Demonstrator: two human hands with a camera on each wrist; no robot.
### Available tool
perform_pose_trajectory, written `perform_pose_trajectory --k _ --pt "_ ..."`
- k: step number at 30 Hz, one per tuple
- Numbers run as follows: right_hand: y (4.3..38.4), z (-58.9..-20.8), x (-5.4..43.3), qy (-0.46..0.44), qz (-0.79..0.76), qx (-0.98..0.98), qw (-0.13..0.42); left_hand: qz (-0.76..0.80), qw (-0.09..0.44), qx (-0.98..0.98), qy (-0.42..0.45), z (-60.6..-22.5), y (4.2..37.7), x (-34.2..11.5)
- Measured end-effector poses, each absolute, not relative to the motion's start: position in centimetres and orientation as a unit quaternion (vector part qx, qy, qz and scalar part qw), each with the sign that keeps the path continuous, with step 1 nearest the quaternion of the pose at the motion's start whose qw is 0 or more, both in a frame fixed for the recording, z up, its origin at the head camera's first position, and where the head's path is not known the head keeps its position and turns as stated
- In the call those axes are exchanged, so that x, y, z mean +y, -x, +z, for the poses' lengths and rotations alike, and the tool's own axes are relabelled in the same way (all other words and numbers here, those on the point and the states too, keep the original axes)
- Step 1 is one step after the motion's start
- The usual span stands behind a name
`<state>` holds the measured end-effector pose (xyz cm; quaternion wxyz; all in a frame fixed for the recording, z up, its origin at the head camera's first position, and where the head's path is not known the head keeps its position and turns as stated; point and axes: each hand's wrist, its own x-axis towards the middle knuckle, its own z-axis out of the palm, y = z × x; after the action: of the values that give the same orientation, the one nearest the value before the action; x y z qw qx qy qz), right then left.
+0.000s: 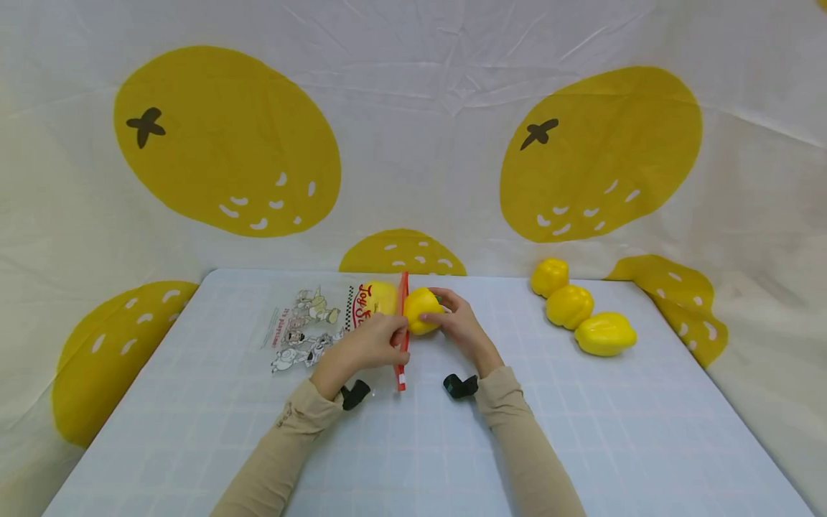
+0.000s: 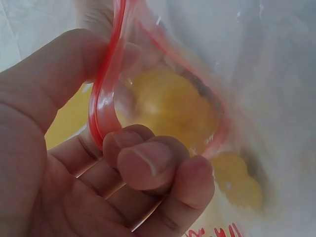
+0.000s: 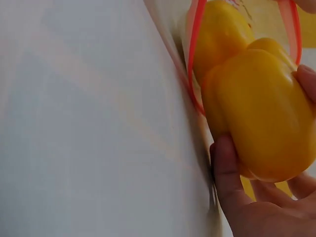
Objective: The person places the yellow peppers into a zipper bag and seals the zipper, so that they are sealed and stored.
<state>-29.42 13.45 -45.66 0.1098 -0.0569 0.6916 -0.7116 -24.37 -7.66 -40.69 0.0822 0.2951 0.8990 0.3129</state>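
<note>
A clear printed zip bag lies on the table with its red zip edge facing right. One yellow bell pepper is inside it. My left hand grips the bag at the red edge, its fingers curled there in the left wrist view, where the red mouth is spread apart. At that mouth, my right hand holds another yellow bell pepper, thumb and fingers around its sides. In the right wrist view this pepper overlaps the red edge and the pepper inside.
Three more yellow bell peppers stand in a slanting row at the table's right: a far one, a middle one and a near one. Black wrist cameras sit by both cuffs. A fruit-printed cloth hangs behind the table.
</note>
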Motion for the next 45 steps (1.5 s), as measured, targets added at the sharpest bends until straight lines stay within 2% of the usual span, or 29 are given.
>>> perform_pose_trajectory --k 9,17,24,28,37,45 --pt "29.0 -45.7 12.7 0.094 -0.704 0.693 0.124 0.312 0.079 0.903 -0.286 -40.7 24.2 -7.6" --pt "29.4 -45.8 12.2 0.062 -0.704 0.698 0.114 0.318 0.074 0.897 -0.297 -40.4 24.4 -8.0" --pt "29.7 -45.9 11.3 0.057 -0.715 0.692 0.075 0.297 0.075 0.898 -0.315 -41.2 24.6 -7.8" --pt "29.7 -46.0 10.9 0.066 -0.717 0.69 0.079 0.291 0.065 0.901 -0.317 -41.4 24.6 -7.6" --pt "29.7 -45.9 11.2 0.082 -0.619 0.78 0.041 0.291 0.059 0.901 -0.315 -41.5 24.5 -7.7" --pt "29.4 -46.3 11.4 0.068 -0.686 0.719 0.091 0.3 0.059 0.897 -0.319 -41.5 24.3 -7.7"
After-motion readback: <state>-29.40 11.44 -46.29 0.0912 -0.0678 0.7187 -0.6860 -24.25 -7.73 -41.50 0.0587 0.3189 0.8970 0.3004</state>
